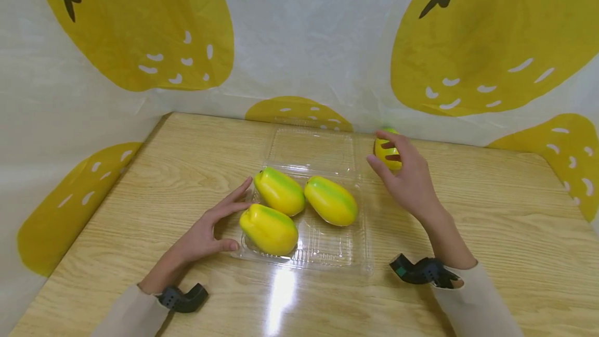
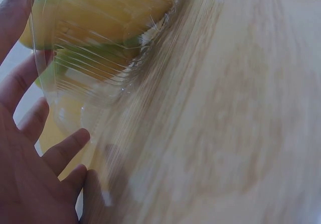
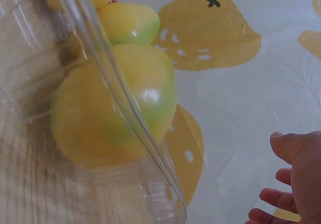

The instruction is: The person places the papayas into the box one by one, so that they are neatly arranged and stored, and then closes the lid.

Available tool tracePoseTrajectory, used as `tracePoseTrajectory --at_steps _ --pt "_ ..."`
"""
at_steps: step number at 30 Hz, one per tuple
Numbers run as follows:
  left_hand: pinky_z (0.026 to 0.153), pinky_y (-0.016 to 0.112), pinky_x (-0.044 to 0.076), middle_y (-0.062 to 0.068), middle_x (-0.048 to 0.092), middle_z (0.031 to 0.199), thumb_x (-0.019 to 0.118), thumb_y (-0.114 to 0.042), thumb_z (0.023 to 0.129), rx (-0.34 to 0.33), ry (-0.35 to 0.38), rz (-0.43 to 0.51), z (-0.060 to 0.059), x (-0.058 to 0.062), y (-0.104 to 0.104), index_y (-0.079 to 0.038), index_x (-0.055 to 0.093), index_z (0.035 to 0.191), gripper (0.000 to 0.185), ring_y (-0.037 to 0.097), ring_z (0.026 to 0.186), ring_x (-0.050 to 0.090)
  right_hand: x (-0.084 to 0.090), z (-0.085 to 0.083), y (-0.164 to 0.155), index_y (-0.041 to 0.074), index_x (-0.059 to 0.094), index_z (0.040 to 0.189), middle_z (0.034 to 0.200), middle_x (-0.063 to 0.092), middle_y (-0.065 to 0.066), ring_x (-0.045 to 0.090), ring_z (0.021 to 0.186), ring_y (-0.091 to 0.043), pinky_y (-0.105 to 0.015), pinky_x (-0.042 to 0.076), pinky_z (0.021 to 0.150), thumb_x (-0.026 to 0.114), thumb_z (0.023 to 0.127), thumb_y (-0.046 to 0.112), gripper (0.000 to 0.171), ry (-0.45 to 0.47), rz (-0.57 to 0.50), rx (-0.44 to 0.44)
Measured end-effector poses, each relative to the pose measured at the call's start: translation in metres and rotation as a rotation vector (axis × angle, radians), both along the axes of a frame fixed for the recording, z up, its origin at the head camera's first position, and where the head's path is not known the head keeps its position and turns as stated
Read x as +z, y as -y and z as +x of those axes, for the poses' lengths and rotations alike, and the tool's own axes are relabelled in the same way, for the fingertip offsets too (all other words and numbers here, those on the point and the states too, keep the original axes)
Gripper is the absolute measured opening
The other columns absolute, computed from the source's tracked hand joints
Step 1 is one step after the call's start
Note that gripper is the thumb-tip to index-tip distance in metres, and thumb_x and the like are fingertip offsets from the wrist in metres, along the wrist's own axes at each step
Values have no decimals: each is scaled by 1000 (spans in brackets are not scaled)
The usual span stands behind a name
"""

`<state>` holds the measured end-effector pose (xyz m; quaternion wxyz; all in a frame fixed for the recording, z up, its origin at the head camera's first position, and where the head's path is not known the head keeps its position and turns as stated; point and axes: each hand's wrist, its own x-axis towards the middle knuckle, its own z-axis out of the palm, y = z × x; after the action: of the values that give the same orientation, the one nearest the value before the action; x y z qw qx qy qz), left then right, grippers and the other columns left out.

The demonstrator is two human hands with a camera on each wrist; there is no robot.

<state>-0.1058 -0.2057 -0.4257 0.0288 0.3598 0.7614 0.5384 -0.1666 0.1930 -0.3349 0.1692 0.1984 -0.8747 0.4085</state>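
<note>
- Landmark: clear plastic clamshell tray (image 1: 327,254) lying open on the wooden table (image 1: 491,233), its lid (image 1: 311,147) folded flat on the far side.
- Nearest the camera, both forearms come in with dark wrist units; beige sleeves at the frame's bottom edge.
- Left hand (image 1: 212,228) lies flat on the table against the tray's left wall, fingers straight and spread, thumb touching the near-left corner. It grips nothing; it looks to be steadying the tray. The left wrist view (image 2: 30,148) agrees: open palm beside the clear wall (image 2: 85,73).
- Inside the tray base: three yellow-green fruit. Front fruit (image 1: 268,229) sits at the near-left; the left-rear fruit (image 1: 279,190) and right-rear fruit (image 1: 330,200) lie behind it, side by side. All three are tilted and crowd together, the front one touching the left-rear one.
- The near-right part of the tray base is bare.
- Right hand (image 1: 407,176) is raised beyond the tray's far-right corner, level with the lid, fingers and thumb curled round a fourth fruit (image 1: 386,151), which is clear of the table.
- Judgement on progress: three of four visible fruit are loaded, the fourth is in hand outside the tray, and the lid is not closed.
- Farthest: white backdrop sheet (image 1: 304,30) with big yellow fruit prints.
</note>
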Motion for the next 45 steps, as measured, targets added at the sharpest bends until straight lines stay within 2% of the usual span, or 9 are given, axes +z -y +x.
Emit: tracePoseTrajectory --at_steps 6,14,24,35,40,45 --pt "114 36 11 8 12 159 68 -53 82 1 14 -7 0 2 1 -13 51 139 71 31 143 17 -2 -9 -10 3 48 135 131 52 -16 51 111 -38 -54 44 89 65 92 15 48 6 -14 -49" --pt "114 32 11 11 11 159 66 -54 83 -4 1 5 0 1 -1 -12 50 139 72 33 143 18 -10 -18 -21 0 48 135 130 50 -20 49 113 -39 -54 43 91 65 92 15 49 20 4 -98" --pt "114 37 11 9 11 159 68 -53 83 -3 20 -3 1 1 0 -13 51 138 70 32 143 16 -19 -27 -34 0 48 136 130 49 -23 46 113 -41 -57 40 88 64 92 18 50 14 33 -167" --pt "114 36 12 11 11 159 67 -54 83 6 2 -4 0 1 0 -13 51 138 71 32 143 19 -34 -35 -43 0 40 141 137 41 -24 41 116 -41 -57 40 90 60 95 29 58 146 13 -215" --pt "113 47 11 10 11 159 68 -53 83 7 6 -8 0 1 0 -13 51 138 70 32 143 17 -44 -40 -43 1 36 144 139 38 -22 40 116 -37 -53 41 92 58 95 39 66 205 16 -234" --pt "109 61 9 8 11 159 70 -50 83 5 29 -10 0 2 1 -14 51 138 69 31 143 16 -50 -43 -43 1 36 144 138 37 -25 39 117 -38 -53 41 89 58 95 38 64 200 40 -247"
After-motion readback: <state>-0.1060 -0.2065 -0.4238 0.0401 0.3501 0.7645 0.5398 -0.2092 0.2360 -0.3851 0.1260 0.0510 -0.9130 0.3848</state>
